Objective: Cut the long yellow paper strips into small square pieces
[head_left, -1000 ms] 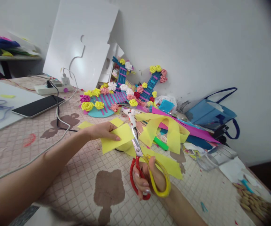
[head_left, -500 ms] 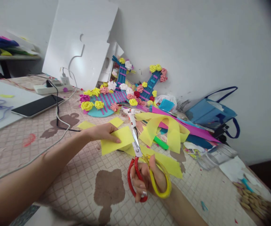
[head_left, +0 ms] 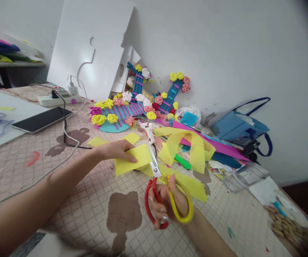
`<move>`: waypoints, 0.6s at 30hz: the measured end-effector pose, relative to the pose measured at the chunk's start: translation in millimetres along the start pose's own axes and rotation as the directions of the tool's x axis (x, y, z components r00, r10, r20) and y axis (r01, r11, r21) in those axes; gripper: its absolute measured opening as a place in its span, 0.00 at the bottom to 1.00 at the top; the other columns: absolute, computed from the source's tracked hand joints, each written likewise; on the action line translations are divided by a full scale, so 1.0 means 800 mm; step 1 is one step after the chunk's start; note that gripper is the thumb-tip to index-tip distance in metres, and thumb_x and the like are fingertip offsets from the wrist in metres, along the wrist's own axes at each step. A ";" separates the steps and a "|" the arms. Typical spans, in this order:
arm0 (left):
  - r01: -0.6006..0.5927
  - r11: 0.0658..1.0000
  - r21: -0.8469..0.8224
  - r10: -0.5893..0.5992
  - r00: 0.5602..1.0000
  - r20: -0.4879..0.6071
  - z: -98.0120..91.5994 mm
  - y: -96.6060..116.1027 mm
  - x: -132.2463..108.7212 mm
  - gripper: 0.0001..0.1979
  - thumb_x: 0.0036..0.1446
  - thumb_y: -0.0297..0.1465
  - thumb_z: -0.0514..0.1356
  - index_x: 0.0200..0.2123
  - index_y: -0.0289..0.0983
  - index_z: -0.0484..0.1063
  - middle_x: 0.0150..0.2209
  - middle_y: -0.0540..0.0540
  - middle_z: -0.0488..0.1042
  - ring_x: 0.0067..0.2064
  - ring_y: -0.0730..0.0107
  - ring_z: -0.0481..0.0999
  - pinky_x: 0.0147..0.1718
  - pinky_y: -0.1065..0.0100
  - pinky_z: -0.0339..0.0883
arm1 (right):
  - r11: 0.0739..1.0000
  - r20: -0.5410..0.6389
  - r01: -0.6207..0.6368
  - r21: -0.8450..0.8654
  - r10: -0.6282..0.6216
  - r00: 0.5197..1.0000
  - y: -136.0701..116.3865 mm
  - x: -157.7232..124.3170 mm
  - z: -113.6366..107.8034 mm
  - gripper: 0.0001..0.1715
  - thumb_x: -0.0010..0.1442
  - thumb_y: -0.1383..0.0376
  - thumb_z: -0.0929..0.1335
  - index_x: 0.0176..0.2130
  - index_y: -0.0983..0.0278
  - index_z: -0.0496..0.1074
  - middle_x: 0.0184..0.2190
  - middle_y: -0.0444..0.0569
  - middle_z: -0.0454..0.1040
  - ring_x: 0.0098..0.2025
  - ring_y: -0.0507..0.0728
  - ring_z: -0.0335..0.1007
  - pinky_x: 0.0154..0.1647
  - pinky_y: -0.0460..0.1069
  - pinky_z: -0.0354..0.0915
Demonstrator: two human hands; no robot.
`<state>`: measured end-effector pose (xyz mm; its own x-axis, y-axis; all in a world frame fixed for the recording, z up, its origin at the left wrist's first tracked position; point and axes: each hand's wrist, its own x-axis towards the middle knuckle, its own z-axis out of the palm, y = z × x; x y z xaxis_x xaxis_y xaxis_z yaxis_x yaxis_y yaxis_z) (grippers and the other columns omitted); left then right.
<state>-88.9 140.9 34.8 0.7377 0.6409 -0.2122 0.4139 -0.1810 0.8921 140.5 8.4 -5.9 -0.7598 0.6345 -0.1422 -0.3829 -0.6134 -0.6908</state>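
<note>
My left hand (head_left: 120, 150) pinches a piece of yellow crepe paper (head_left: 131, 165) between thumb and fingers. In my right hand (head_left: 166, 203) is a pair of scissors (head_left: 155, 170) with one red and one yellow handle. The blades point up and away from me, along the right edge of the held paper; whether they touch it I cannot tell. Under and beside the scissors lies a longer yellow strip (head_left: 193, 185). A curled yellow paper band (head_left: 196, 142) rises behind it. Two small yellow pieces (head_left: 131, 138) rest beyond my left hand.
A white glue gun (head_left: 149, 132) lies just past the blades. Flower-covered blue letter shapes (head_left: 139, 89) stand at the back. To the left are a phone (head_left: 43, 119), a power strip (head_left: 59, 100) and loose cables. On the right sit a blue bag (head_left: 239, 126) and a clear plastic cup (head_left: 246, 176).
Almost nothing differs. The scissors and my right hand have shifted very slightly left; my left hand still holds the yellow paper in the same place.
</note>
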 end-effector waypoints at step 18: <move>0.034 0.998 0.057 -0.032 0.999 -0.022 -0.007 -0.004 0.002 0.19 0.42 0.45 0.63 0.31 0.35 0.74 0.26 0.49 0.74 0.25 0.73 0.69 0.22 0.75 0.59 | 0.998 0.052 0.050 0.046 -0.052 0.997 0.015 0.008 -0.005 0.41 0.52 0.35 0.49 0.30 0.67 0.64 0.12 0.37 0.59 0.11 0.46 0.53 0.15 0.46 0.64</move>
<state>-92.1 146.2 33.8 0.7118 0.6630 -0.2320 0.4681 -0.2016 0.8604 133.4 6.6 -18.2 -0.7651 0.6403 -0.0685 -0.4441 -0.6017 -0.6639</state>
